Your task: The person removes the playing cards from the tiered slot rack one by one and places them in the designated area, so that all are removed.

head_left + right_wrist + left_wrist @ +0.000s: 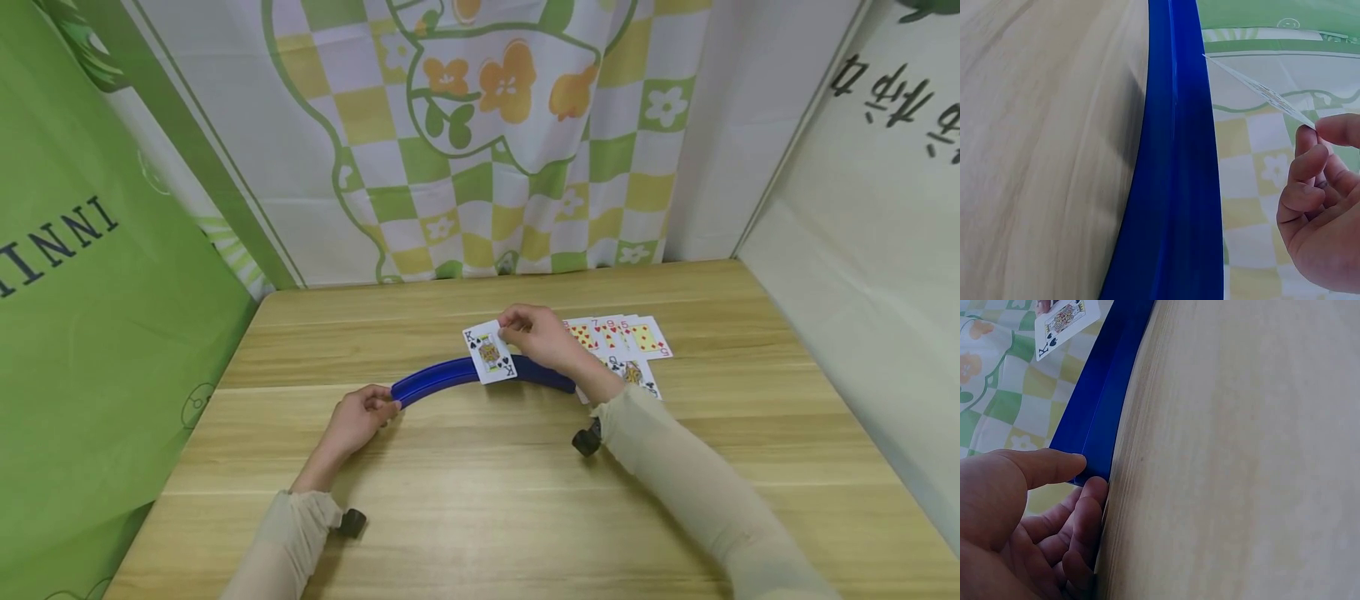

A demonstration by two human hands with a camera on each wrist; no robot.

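A curved blue card holder (pixel 435 380) with a groove along it lies on the wooden table. My left hand (pixel 356 422) pinches its left end, thumb on top and fingertips at the end edge, as the left wrist view shows. My right hand (pixel 542 340) pinches a king of spades (pixel 489 353) by its upper right corner, between thumb and fingers. The card is face up and tilted, overlapping the middle of the holder in the head view. In the right wrist view the card (pixel 1266 94) appears nearly edge-on, raised beside the blue holder (pixel 1191 187).
Overlapping face-up cards lie on the table (pixel 480 500) at the right, in a back row of red cards (pixel 647 337) and a front row (pixel 636 372), partly behind my right hand and wrist. A checked curtain (pixel 480 200) hangs behind the table's far edge.
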